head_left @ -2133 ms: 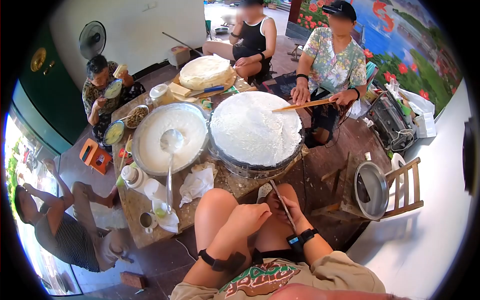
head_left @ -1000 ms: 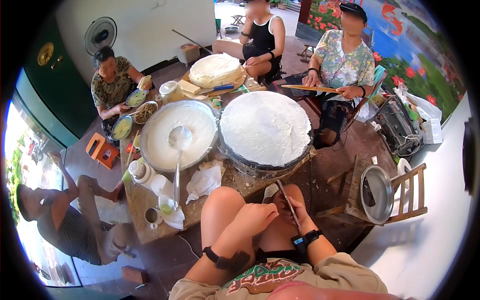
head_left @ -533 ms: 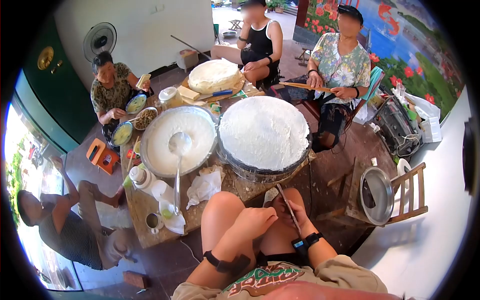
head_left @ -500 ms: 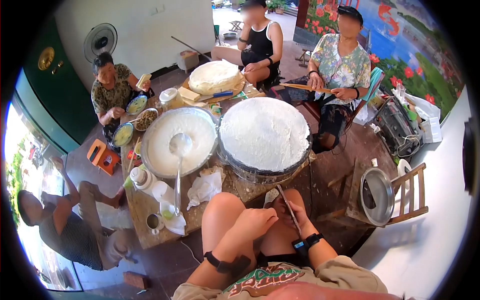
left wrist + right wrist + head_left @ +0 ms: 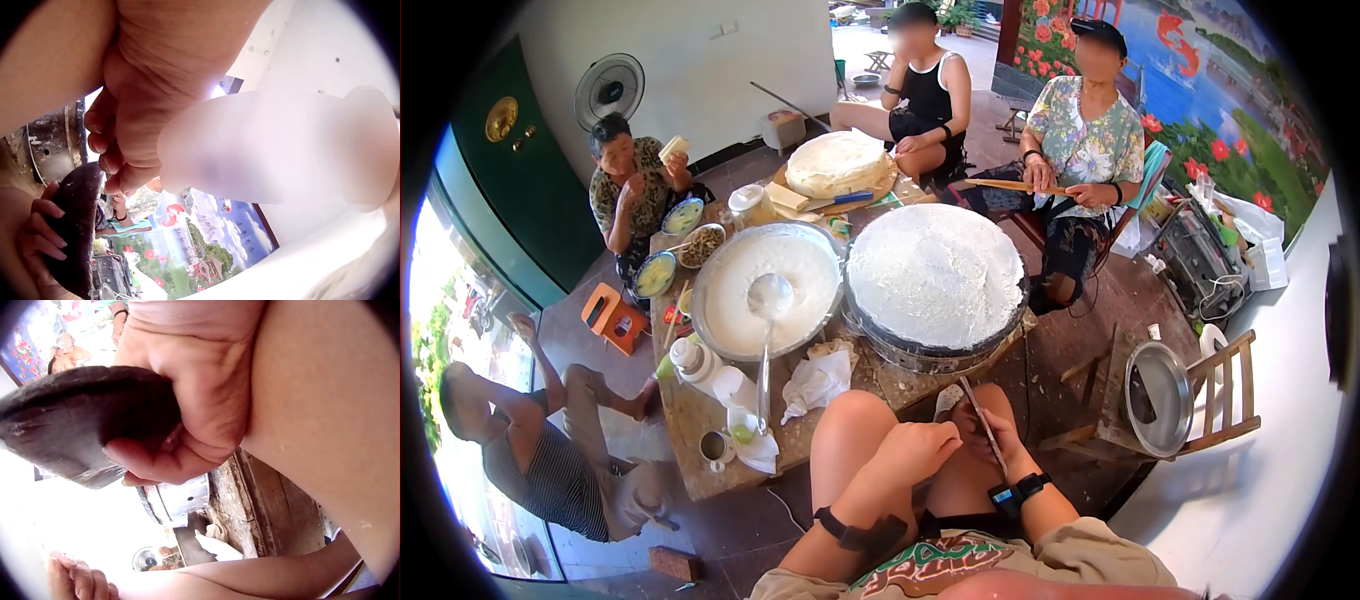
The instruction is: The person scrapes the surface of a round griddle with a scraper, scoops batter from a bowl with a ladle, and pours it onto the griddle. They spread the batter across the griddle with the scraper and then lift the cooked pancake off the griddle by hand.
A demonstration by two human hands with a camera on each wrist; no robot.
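My right hand grips a dark flat scraper with a rounded edge, which appears nearly edge-on in the head view. Its broad face and my curled fingers show in the left wrist view. My left hand rests near my left knee, fingers loosely curled and holding nothing. Just beyond my knees stands a round griddle covered with a white layer of batter. Left of it is a metal basin of white batter with a ladle in it.
The wooden table also bears a stack of flatbreads, a crumpled cloth, a white bottle and a metal mug. A seated person holds a wooden stick. A metal bowl sits on a chair at right.
The seated person's wooden stick has come off the griddle. The person eating has raised a hand toward the mouth. My hands keep their pose while the head view shifts slightly.
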